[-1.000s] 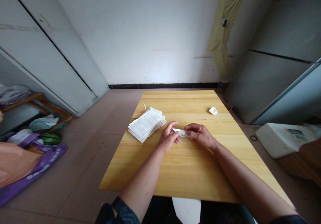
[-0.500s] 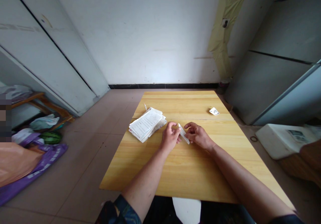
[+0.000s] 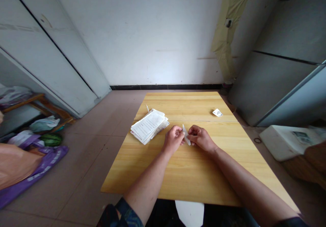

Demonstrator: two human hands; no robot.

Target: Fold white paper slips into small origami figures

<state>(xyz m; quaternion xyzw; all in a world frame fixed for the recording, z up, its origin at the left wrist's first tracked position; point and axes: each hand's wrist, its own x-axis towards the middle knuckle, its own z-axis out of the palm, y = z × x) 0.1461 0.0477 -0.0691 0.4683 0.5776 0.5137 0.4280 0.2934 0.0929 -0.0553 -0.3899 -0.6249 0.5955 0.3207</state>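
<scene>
A small folded piece of white paper (image 3: pixel 186 135) is held between my two hands above the middle of the wooden table (image 3: pixel 191 176). My left hand (image 3: pixel 174 139) pinches its left side, with the fingers curled. On the other side, my right hand (image 3: pixel 200 137) grips the paper between thumb and bent fingers. To the left of my hands lies a loose stack of printed white sheets (image 3: pixel 149 125). A small white folded paper piece (image 3: pixel 217 112) rests near the table's far right.
Left of the table, a purple bag (image 3: pixel 48 162), a watermelon (image 3: pixel 51 139) and a wooden rack (image 3: pixel 40 101) stand on the tiled floor. A white box (image 3: pixel 282 142) is at the right. The wall (image 3: pixel 158 33) rises behind the table.
The folded paper has turned slightly more upright and shifted a little left. My fingers have closed in more around it. A person's part at the far left edge has mostly moved out of view.
</scene>
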